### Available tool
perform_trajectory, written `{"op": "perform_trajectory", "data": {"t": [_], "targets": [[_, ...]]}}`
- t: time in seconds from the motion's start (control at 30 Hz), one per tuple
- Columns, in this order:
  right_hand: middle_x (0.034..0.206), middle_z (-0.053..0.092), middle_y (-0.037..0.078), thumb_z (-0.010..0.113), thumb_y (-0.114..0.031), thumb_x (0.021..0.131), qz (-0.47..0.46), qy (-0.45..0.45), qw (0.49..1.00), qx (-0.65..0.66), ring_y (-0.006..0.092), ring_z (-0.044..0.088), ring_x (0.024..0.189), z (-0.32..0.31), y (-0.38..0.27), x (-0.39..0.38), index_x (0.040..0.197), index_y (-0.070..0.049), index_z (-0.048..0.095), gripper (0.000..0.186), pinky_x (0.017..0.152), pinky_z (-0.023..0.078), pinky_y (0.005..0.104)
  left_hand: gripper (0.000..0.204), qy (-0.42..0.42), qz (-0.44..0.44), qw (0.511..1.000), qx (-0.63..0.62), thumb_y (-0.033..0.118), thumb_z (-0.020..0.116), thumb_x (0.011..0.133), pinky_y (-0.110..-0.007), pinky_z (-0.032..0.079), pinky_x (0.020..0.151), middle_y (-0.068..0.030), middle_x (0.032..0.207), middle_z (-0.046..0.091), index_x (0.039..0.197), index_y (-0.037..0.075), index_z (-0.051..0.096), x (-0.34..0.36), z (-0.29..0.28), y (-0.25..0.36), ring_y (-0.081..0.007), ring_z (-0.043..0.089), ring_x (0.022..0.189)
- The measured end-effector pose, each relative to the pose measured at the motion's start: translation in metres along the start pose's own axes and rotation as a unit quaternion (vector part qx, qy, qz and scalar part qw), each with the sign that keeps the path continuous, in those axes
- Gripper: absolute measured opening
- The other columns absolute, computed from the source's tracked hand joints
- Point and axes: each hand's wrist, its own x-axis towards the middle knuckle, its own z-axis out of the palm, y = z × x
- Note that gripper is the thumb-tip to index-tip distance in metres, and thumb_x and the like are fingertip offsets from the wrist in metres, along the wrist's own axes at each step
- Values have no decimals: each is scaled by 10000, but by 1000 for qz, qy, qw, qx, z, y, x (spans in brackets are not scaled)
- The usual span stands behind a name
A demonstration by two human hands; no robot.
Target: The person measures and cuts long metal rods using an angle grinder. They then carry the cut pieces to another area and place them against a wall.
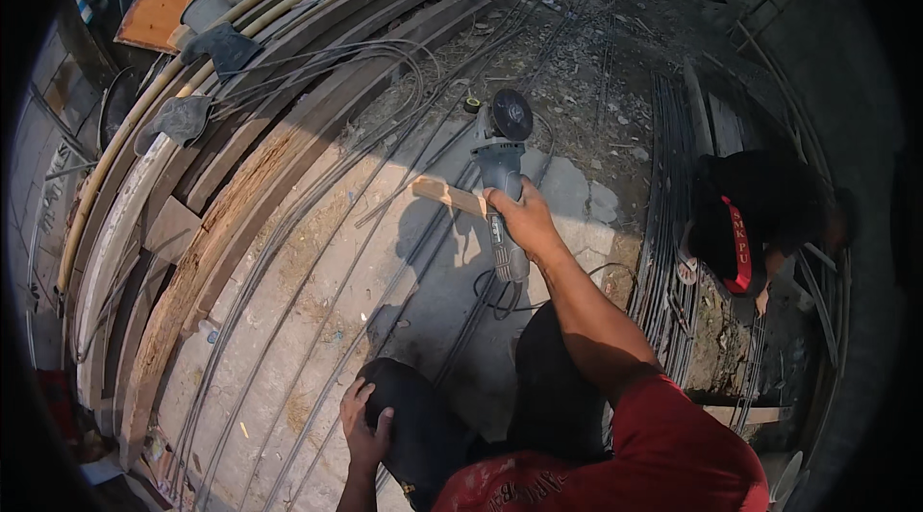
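Note:
My right hand (525,221) is wrapped round the body of a grey angle grinder (500,166), out in front of my knees. The grinder's dark round disc (511,115) points away from me. A short wooden piece (447,195) juts left from beside the grinder; whether it is fixed to the tool or held with it, I cannot tell. The grinder is above long thin metal rods (423,267) lying on the concrete floor (317,272). My left hand (361,423) is empty beside my left knee, fingers apart, the thumb touching the dark trouser leg.
Long wooden beams (260,175) lie stacked at left, with grey boots (178,123) and a bucket (205,8) on or near them. At right a person in black (760,214) bends beside a bundle of rods (663,185). A power cord (615,267) loops below the grinder.

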Motion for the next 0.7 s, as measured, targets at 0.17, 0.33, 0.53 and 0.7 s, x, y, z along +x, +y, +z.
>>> {"op": "perform_trajectory", "data": {"t": [0.17,0.33,0.53,0.7], "targets": [[1148,662,276,829,-266,735,-34,-16,993,-112,376,668,1093,-38,8,22,1278,49,474,721,917,522,420,379,-226,180,936,199,368,790,792,-516,337,1104,-52,1213,695,1102,155,741,54,16,36,-315,564,1241],[1145,674,274,842,-282,689,137,51,983,-109,402,677,1084,-84,52,49,1303,31,452,791,924,529,451,276,-332,78,929,143,265,757,777,-448,365,1077,-29,1096,739,1031,158,757,100,21,82,-264,608,1194],[1092,694,261,809,-358,731,296,229,917,-141,410,691,1018,-202,30,59,1333,14,513,767,895,538,472,508,-355,-76,907,214,437,708,881,-495,361,1128,-118,1344,622,1280,129,642,149,-31,193,-322,523,1319],[1080,695,263,820,-283,720,324,253,874,-260,422,700,1007,-315,-63,38,1375,-21,451,796,852,555,466,467,-240,-211,944,86,310,675,964,-408,469,1035,-194,1257,647,1296,-8,591,235,-144,243,-320,608,1188]]}}
